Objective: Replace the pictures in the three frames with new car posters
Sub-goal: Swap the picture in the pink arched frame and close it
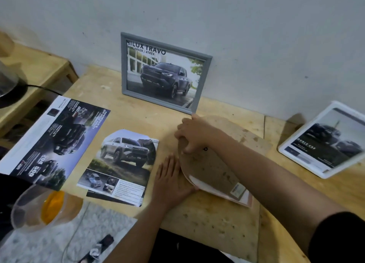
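Working at a wooden table [207,219] on a face-down frame [245,199] lying at centre right of the picture. Pressing the left hand [173,180] flat on the table, fingers straight and close together, its thumb side touching the frame's lower left edge. Curling the fingers of the right hand [192,133] tightly over the upper left edge of the frame's brown backing board [209,169], gripping it there. Having a cut-out car poster [122,164] of a silver truck lying flat just left of the left hand, and a larger dark brochure [53,142] at far left. Facing a grey frame [124,65] at upper centre, leaning on the wall and holding a Hilux Travo poster [164,75]. Seeing a white frame [309,125] with a dark truck picture tilting against the wall at far right, well apart from both hands.
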Motion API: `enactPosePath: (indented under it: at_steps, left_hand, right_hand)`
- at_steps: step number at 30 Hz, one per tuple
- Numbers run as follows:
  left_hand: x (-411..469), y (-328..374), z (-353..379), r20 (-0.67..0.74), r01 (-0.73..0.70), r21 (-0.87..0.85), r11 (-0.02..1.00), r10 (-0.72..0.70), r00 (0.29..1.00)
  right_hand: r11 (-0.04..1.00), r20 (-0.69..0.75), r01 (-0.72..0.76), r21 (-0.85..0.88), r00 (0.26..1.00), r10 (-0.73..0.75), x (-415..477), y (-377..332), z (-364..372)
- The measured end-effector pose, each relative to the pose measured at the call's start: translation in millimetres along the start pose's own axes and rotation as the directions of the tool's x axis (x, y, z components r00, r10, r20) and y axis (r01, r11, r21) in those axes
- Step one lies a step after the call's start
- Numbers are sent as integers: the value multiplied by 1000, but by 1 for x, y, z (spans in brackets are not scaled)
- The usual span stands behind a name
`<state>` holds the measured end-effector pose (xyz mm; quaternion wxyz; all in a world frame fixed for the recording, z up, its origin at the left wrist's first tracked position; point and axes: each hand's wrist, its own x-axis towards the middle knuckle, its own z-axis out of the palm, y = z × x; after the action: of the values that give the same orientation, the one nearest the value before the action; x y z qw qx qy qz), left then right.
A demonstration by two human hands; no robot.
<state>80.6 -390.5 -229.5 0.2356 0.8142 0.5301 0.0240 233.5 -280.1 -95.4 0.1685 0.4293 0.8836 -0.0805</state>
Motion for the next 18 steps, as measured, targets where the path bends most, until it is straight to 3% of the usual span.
enactPosePath:
  at_steps: [4,7,9,11,14,18]
  left_hand:
    - [1,5,-6,4,-19,20,1000,19,1000]
    - [3,8,-9,-6,-21,33,999,21,1000]
    - [4,10,-12,-26,-17,31,999,17,1000]
    - [7,12,-11,-58,-5,19,1000,6,998]
    - [12,18,-5,-84,57,-2,998,-57,995]
    - [13,26,-1,-62,121,-44,992,-124,990]
  right_hand:
    - [979,-230,-179,92,953,196,-30,11,-32]
    - [908,-338,-283,310,859,383,-73,25,-48]
    - [807,-368,-329,490,761,534,-106,38,-51]
    - [640,-365,-329,694,606,707,-139,50,-47]
    - [282,-192,-188,941,389,901,-185,63,-27]
    - [-63,73,-44,997,271,960,-231,57,12]
